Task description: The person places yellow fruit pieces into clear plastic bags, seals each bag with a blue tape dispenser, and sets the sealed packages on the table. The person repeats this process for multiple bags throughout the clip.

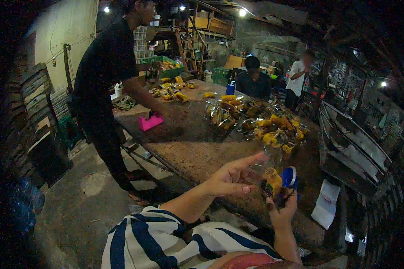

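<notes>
At the near edge of the table, my right hand point(283, 210) is closed round a yellow piece of food in a clear wrapper point(272, 179). A blue object with a pale rounded edge point(291, 177) rises right beside this packet; I cannot tell whether the hand grips it too. My left hand point(231, 178) is just left of the packet, its index finger and thumb stretched out and apart. The index fingertip is a little blurred. Beyond both hands lies a heap of similar yellow wrapped packets point(274, 127).
The brown table point(184, 157) stretches away. A person in dark clothes point(101, 71) stands left, one hand by a pink sheet point(151, 122). More packets point(169, 92) and a green crate point(166, 62) lie farther off. A white tray-like piece point(326, 204) is right; two people are beyond.
</notes>
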{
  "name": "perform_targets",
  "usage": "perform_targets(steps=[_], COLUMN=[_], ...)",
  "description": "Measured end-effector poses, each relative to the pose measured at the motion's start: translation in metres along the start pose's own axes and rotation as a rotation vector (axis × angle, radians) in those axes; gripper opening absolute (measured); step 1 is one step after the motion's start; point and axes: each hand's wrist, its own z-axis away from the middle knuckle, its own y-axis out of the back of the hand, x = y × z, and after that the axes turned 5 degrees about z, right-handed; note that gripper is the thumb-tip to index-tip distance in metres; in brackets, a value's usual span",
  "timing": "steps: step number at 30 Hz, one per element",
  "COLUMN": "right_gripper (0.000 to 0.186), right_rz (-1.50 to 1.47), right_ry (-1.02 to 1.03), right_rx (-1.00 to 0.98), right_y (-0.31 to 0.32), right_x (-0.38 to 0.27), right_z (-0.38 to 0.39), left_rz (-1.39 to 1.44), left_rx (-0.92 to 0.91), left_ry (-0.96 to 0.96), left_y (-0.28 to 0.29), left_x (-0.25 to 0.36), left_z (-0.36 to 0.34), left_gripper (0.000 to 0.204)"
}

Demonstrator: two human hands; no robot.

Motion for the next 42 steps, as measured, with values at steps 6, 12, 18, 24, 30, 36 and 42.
perform_targets(steps=[6, 12, 18, 24, 30, 36, 42], right_gripper=[0.051, 0.022, 0.023, 0.015, 0.019, 0.024, 0.031], right_rz=[-0.411, -0.137, -0.234, -0.18, -0.293, -0.239, -0.088], right_ry=[-0.192, -0.153, -0.146, -0.293, -0.341, -0.354, -0.384], right_rx=[0.133, -0.01, 0.203, 0.079, 0.115, -0.009, -0.106], right_y=[-0.004, 0.003, 0.006, 0.01, 0.031, 0.021, 0.017], right_x=[0.009, 0.026, 0.03, 0.023, 0.019, 0.034, 0.038], right_z=[0.014, 0.023, 0.022, 0.024, 0.019, 0.02, 0.023], left_rz=[-0.202, -0.085, -0.098, -0.031, -0.387, 0.149, 0.24], left_rx=[0.208, 0.154, -0.033, 0.119, -0.145, 0.082, 0.178], left_ry=[0.03, 0.331, 0.52, 0.462, 0.268, 0.275, 0.349], left_y=[0.023, 0.017, 0.0, 0.009, 0.022, 0.023, 0.021], left_x=[-0.053, -0.088, -0.088, -0.089, -0.105, -0.112, -0.112], left_z=[-0.001, -0.002, 0.004, -0.001, -0.001, -0.009, -0.009], left_gripper=[0.106, 0.09, 0.078, 0.059, 0.047, 0.042, 0.047])
